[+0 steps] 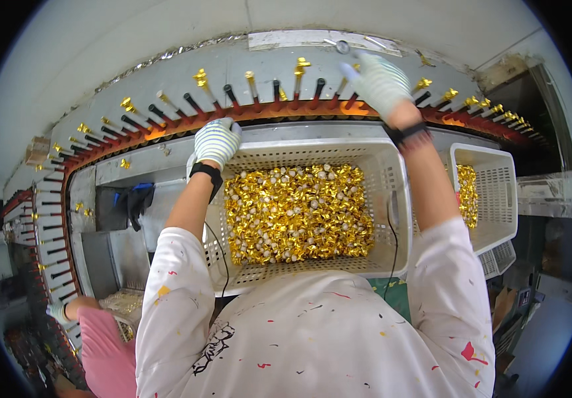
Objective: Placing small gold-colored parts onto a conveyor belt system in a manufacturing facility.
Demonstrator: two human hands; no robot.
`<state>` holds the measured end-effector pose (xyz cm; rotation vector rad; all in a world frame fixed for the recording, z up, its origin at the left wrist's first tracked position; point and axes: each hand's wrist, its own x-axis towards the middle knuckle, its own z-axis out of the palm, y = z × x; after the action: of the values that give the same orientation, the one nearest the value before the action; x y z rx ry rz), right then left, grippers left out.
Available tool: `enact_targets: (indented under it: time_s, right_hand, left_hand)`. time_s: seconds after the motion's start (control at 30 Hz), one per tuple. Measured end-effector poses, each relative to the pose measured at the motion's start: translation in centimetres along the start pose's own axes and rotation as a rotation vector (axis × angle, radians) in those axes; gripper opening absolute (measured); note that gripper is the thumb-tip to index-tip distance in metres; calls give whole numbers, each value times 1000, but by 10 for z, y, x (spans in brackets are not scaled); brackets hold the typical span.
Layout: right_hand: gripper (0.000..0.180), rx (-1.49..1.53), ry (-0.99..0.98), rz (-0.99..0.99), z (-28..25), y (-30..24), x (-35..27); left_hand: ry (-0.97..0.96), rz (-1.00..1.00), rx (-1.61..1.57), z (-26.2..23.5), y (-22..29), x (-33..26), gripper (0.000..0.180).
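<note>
My left hand (217, 142), in a striped knit glove, is closed beside the curved rail (160, 131), just above the far left rim of a white plastic basket (384, 179). Its curled fingers hide anything they may hold. Farther away on the right, my gloved right hand (382, 85) reaches over the rail among its upright pegs. The fingers point left, by a small gold piece; blur hides whether they grip it. Many shiny gold pieces (299, 215) with whitish round ends fill the basket in front of me.
Dark pegs (319, 91) line the rail, several topped with gold pieces (201, 78). At the right stands a second white basket (501, 199) with more gold pieces. Dark gloves (141, 202) hang at left. A co-worker in a pink sleeve (103, 345) reaches toward the rail at lower left.
</note>
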<state>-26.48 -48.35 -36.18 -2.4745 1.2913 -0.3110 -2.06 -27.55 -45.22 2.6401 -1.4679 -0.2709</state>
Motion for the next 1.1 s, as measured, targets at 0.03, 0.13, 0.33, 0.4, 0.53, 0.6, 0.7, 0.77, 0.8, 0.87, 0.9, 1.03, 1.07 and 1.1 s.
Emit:
enact_targets:
  time_s: [0.03,0.13,0.33,0.4,0.53,0.6,0.7,0.77,0.8,0.87,0.9,1.03,1.07,1.1]
  right_hand:
    - [41,-154,-62,-1,8,-7,17]
    - [28,-349,-167,-4,45,2,53]
    - [21,-234,186,0,51,-27,-37]
    - [21,-138,389,-175,50,-20,-90]
    - [40,69,-201,-112,39,20,-139]
    - [45,179,158,-121,18,24,-98]
    - [40,-284,437,-142,6,45,-17]
    - [35,-232,99,-12,4,28,21]
    - [33,-169,-206,122,-2,25,39]
    - [32,516,-287,323,22,65,45]
    - [31,469,-170,191,30,52,39]
    - [43,-115,-127,128,40,14,-12]
    - [44,-22,38,66,37,11,-33]
    - [45,170,147,3,36,15,-50]
  left_hand:
    - [11,14,-18,3,-1,1,30]
    - [15,26,-23,11,9,5,30]
    - [-22,23,-36,12,4,2,30]
    - [35,40,-42,10,6,3,29]
    - [41,89,-46,7,14,11,28]
    - [24,54,-43,3,8,9,27]
    - [-27,40,-40,8,7,15,28]
    - [-106,8,-13,-12,-4,3,29]
    - [-170,18,-20,-13,6,9,30]
    - [-153,58,-86,9,15,22,28]
    - [-155,24,-150,8,18,20,28]
    - [-131,-45,-185,11,8,6,27]
    - [-130,-37,-158,8,10,7,27]
    - [-63,7,-140,10,13,9,28]
